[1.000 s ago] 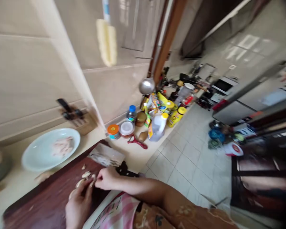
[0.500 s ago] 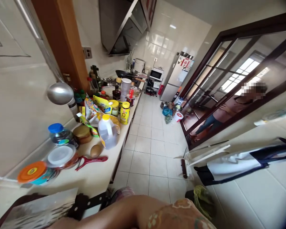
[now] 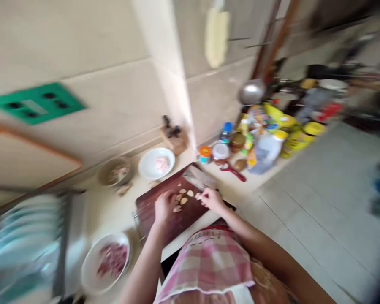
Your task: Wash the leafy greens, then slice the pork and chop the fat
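A dark red cutting board (image 3: 158, 215) lies on the counter below me. Several pale garlic cloves (image 3: 184, 200) are spread over its middle. My left hand (image 3: 165, 206) is at the cloves' left side, fingers curled together; whether it holds one is hidden. My right hand (image 3: 210, 199) pinches a small pale piece, which looks like garlic, to the right of the cloves. Just beyond my right hand, the broad blade of a cleaver (image 3: 200, 177) lies flat on the board. The picture is smeared by motion.
Behind the board stand a white bowl (image 3: 145, 164) of pale pieces, a brown bowl (image 3: 101, 177) and a knife block (image 3: 177, 143). A bowl of red meat (image 3: 90, 276) is at left, near stacked plates (image 3: 25, 236). Jars and a red peeler (image 3: 236, 172) are at right.
The view has swung left and down from the kitchen's length to the board. Both hands and the cloves have come into view, while the fridge and the person beyond the glass have left it.
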Action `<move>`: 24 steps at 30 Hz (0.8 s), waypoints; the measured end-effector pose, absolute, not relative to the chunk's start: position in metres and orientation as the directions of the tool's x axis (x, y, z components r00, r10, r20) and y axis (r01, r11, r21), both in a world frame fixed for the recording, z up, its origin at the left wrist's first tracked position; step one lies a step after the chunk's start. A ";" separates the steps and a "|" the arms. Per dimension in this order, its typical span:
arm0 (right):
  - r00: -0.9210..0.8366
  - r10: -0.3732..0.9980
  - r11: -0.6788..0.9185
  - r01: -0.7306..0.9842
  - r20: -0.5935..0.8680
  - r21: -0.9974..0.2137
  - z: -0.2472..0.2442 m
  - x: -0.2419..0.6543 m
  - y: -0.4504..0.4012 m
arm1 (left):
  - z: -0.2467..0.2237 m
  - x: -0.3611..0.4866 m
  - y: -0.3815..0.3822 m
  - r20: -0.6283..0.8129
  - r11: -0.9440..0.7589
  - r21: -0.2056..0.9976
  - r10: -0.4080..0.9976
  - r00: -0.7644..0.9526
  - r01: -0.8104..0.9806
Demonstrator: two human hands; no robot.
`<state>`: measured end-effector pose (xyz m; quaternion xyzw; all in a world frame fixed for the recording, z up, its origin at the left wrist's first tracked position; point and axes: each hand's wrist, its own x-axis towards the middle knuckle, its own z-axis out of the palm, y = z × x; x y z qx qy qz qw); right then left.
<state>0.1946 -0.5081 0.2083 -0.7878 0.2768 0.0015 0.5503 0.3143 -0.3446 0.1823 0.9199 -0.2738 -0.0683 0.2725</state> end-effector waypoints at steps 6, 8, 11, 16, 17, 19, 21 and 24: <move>0.871 -0.366 -0.089 -0.383 -0.328 -0.919 0.151 0.221 -0.509 | 0.185 0.333 -0.349 -0.104 -0.774 0.400 -0.571 0.814 -0.492; 0.886 -0.336 -0.136 -0.380 -0.318 -0.915 0.151 0.222 -0.512 | 0.183 0.331 -0.364 -0.135 -0.790 0.332 -0.580 0.803 -0.515; 0.906 -0.279 -0.203 -0.381 -0.320 -0.902 0.151 0.230 -0.515 | 0.181 0.328 -0.372 -0.145 -0.809 0.281 -0.567 0.811 -0.516; 0.951 -0.183 -0.310 -0.297 -0.250 -0.903 0.158 0.252 -0.514 | 0.185 0.321 -0.357 -0.072 -0.760 0.455 -0.551 0.832 -0.464; 0.966 -0.144 -0.347 -0.253 -0.216 -0.903 0.162 0.256 -0.514 | 0.187 0.319 -0.355 -0.058 -0.732 0.500 -0.562 0.825 -0.463; 0.989 -0.055 -0.426 -0.150 -0.140 -0.892 0.170 0.262 -0.514 | 0.190 0.315 -0.353 -0.055 -0.681 0.575 -0.585 0.809 -0.453; 0.998 0.017 -0.517 -0.044 -0.062 -0.855 0.178 0.266 -0.515 | 0.192 0.312 -0.353 -0.083 -0.655 0.631 -0.590 0.803 -0.415; 0.996 0.083 -0.623 0.071 0.025 -0.779 0.183 0.272 -0.516 | 0.193 0.309 -0.355 -0.110 -0.626 0.701 -0.569 0.815 -0.342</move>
